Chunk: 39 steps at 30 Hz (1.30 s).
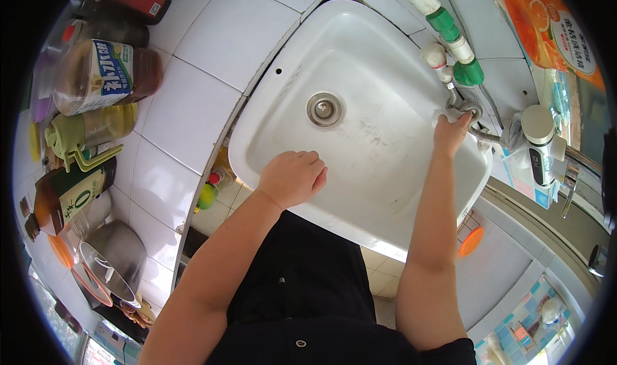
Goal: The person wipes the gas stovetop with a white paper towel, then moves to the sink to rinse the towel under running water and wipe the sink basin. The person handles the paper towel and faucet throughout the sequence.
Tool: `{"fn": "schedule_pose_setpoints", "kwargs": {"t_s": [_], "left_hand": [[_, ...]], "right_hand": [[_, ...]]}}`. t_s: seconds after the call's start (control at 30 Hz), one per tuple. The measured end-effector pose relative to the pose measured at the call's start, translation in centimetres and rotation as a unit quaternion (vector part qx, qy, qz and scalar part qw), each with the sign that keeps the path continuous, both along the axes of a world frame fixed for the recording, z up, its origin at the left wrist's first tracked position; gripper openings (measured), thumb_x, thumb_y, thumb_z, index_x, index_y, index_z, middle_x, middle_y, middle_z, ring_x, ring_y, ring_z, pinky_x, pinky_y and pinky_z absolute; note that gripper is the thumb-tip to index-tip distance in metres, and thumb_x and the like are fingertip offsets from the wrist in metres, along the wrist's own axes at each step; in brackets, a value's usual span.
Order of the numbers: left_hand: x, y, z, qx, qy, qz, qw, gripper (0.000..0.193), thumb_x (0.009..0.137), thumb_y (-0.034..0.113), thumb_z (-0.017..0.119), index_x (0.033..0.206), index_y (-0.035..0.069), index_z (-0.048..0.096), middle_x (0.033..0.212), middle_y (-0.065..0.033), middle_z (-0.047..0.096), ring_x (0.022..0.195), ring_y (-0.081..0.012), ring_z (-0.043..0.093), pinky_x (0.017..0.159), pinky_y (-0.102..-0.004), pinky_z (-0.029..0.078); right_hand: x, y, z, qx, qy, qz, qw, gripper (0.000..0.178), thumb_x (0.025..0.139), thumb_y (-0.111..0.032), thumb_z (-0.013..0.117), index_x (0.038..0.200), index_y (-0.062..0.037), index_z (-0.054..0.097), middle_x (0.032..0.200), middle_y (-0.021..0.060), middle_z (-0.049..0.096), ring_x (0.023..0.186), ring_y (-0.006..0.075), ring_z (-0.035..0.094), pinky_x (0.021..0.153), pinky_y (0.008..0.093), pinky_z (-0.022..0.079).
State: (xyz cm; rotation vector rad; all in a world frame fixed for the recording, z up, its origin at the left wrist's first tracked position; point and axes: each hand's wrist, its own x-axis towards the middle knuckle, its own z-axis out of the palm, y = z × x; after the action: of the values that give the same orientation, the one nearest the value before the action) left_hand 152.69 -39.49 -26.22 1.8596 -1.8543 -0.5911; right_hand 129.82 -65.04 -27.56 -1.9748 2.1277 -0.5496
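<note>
A white ceramic sink [379, 191] lies in front of me, with a round metal drain [326, 110] in its basin and faint dark smudges on its inner surface. My left hand [294, 177] is curled into a loose fist above the near left rim, and nothing shows in it. At the right rim, my right hand [452, 135] pinches a thin white wipe [442, 115], partly hidden by the fingers. It is right beside a coiled grey metal hose [474, 112].
A white tap heater [538, 143] and white-green pipes [453, 34] stand along the right wall. On the tiled counter [186, 108] at left are a large brown bottle [109, 76], a green-lidded jar [96, 130], an oil bottle [71, 195] and a steel pot [116, 259]. An orange package [546, 27] hangs upper right.
</note>
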Motion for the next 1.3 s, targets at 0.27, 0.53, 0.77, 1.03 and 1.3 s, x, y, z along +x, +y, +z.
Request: {"fn": "schedule_pose_setpoints", "kwargs": {"t_s": [0.27,0.53,0.77,1.03,1.3], "left_hand": [[-0.2,-0.3,0.0,0.01,0.007,-0.033,0.999,0.015,0.08,0.016,0.061,0.067,0.009,0.057,0.069,-0.0023,0.057,0.065,-0.0219,0.059,0.059,-0.0356,0.049],[-0.2,-0.2,0.1,0.008,-0.023,-0.066,0.997,0.012,0.08,0.014,0.062,0.07,0.009,0.056,0.071,-0.0021,0.058,0.063,-0.0229,0.059,0.056,-0.0362,0.049],[-1.6,-0.4,-0.7,0.04,-0.025,-0.066,0.997,0.01,0.082,0.015,0.061,0.075,0.009,0.057,0.076,-0.0018,0.061,0.067,-0.0232,0.061,0.058,-0.0374,0.049],[-7.2,-0.9,-1.0,0.019,0.015,-0.151,0.988,0.053,0.095,0.045,0.047,0.135,0.01,0.046,0.14,-0.0112,0.043,0.123,-0.0268,0.046,0.105,-0.0403,0.035],[-7.3,-0.3,0.6,0.205,-0.004,-0.346,0.916,0.053,0.09,0.056,0.048,0.095,0.006,0.063,0.087,-0.0077,0.065,0.084,-0.0255,0.062,0.078,-0.0373,0.047]], "right_hand": [[-0.8,0.6,0.9,-0.021,0.061,0.02,0.998,0.049,0.081,-0.004,0.057,0.128,0.0009,0.045,0.119,0.0227,0.057,0.111,0.0385,0.054,0.094,0.0439,0.044],[-1.9,2.8,4.6,0.039,-0.144,-0.053,0.987,0.03,0.085,-0.011,0.058,0.115,-0.0088,0.059,0.1,0.0113,0.069,0.079,0.0236,0.065,0.079,0.0348,0.049],[-0.4,1.0,5.4,-0.169,0.134,0.175,0.961,0.036,0.088,-0.013,0.06,0.123,-0.0087,0.055,0.12,0.0065,0.06,0.112,0.0233,0.053,0.101,0.04,0.038],[1.9,-0.8,5.8,-0.031,0.359,0.253,0.898,0.037,0.082,-0.018,0.067,0.113,-0.0027,0.054,0.112,0.0083,0.062,0.119,0.0247,0.047,0.114,0.0429,0.022],[2.0,-2.4,5.5,-0.001,0.356,0.27,0.894,0.016,0.081,-0.014,0.066,0.089,-0.0004,0.063,0.086,0.0169,0.067,0.098,0.0309,0.06,0.104,0.0387,0.037]]}}
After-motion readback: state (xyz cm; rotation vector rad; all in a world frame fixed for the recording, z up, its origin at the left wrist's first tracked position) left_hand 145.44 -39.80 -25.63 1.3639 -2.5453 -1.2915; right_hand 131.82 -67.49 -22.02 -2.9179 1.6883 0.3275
